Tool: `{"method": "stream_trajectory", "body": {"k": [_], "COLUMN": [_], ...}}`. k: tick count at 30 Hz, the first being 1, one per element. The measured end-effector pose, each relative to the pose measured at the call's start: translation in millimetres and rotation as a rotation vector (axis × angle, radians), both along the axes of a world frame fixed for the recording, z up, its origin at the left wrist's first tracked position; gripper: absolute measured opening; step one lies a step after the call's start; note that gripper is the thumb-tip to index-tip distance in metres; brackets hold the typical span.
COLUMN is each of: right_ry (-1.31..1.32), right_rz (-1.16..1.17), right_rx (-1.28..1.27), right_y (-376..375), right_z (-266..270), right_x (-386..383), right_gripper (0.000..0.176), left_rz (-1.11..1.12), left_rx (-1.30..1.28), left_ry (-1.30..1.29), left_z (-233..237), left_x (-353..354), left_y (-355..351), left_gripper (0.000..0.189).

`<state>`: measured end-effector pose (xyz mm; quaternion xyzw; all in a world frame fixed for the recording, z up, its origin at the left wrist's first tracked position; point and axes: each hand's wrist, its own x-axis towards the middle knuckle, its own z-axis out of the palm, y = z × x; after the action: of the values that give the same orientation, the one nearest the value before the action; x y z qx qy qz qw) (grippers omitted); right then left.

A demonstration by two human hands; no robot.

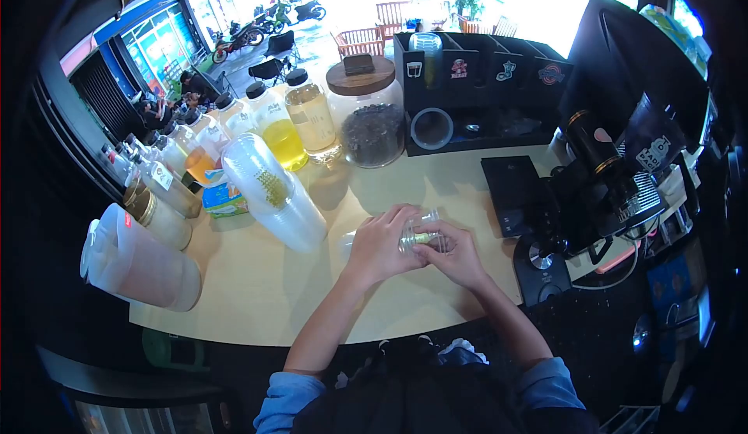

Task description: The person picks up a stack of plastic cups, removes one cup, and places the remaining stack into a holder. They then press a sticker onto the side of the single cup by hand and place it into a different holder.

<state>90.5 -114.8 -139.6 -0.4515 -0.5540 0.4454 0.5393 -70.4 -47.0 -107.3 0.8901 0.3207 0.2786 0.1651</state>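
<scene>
Over the middle of the counter, both hands are on a clear plastic cup (423,238) tipped on its side, with a greenish print showing on its wall. My left hand (380,245) wraps the cup from the left, its fingers reaching over the top. On the other side, my right hand (456,259) grips the end of the cup between thumb and fingers. Behind and to the left leans a tall stack of clear plastic cups (290,214) with similar print.
Bottles of syrup, including a yellow one (284,142), line the counter's left side near a large pitcher (144,266). A wooden-lidded jar (372,132) stands beside a black organizer (483,83). To the right are a black scale (505,192) and a grinder (590,149).
</scene>
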Motion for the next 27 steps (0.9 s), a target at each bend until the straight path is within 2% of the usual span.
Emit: {"method": "stream_trajectory", "body": {"k": [6, 12, 15, 19, 22, 27], "right_ry": [0.172, -0.011, 0.024, -0.089, -0.018, -0.132], "right_rz": [0.02, -0.098, -0.175, -0.061, 0.015, 0.055], "right_rx": [-0.039, 0.006, 0.047, 0.088, 0.027, 0.083], "right_y": [2.5, -0.6, 1.4, -3.4, -7.6, -8.7], "right_z": [8.5, 11.8, 5.4, 9.2, 14.8, 13.2], "right_x": [-1.2, 7.1, 27.7, 39.7, 36.4, 27.9], "right_gripper": [0.027, 0.028, 0.028, 0.033, 0.04, 0.049], "left_rz": [0.0, -0.001, 0.017, 0.029, 0.036, 0.025], "left_rx": [-0.007, -0.035, -0.059, -0.085, -0.08, -0.022], "left_ry": [-0.016, 0.013, 0.02, 0.051, 0.067, 0.038], "left_z": [2.0, 2.0, 2.4, 7.8, 9.1, 3.6], "left_x": [-1.9, -5.5, -8.4, -8.8, -8.7, -8.9], "left_y": [0.2, 2.3, 5.8, 5.9, 4.8, 6.5], "left_gripper": [0.075, 0.078, 0.076, 0.068, 0.064, 0.061]}}
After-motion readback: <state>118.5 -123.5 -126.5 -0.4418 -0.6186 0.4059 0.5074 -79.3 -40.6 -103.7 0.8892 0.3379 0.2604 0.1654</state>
